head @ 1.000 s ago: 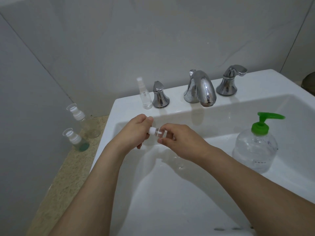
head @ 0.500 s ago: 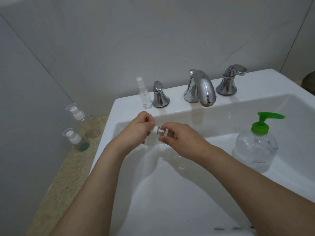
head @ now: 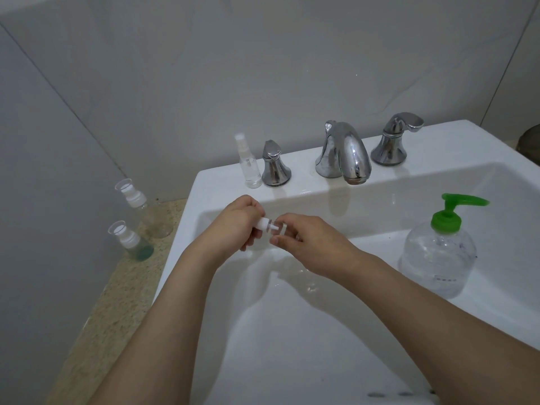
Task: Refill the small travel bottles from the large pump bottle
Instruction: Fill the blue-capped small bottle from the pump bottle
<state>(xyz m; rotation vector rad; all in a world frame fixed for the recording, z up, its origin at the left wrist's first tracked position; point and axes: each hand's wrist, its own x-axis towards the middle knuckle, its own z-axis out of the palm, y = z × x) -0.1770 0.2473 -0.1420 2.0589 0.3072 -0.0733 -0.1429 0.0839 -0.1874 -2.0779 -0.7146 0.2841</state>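
With my left hand [head: 236, 226] pinching the white cap [head: 266, 224] and my right hand [head: 306, 244] gripping the travel bottle [head: 280, 229], a slip could spill it into the sink [head: 292, 331] at six o'clock.

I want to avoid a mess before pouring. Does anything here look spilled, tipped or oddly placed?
One oddity: the large pump bottle sits inside the sink basin, leaning on its sloped right wall rather than on a flat surface. No spill stands out.

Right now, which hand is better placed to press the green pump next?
Right hand: it is nearer the clear green-pump bottle in the white sink, though both hands hold the small clear bottle.
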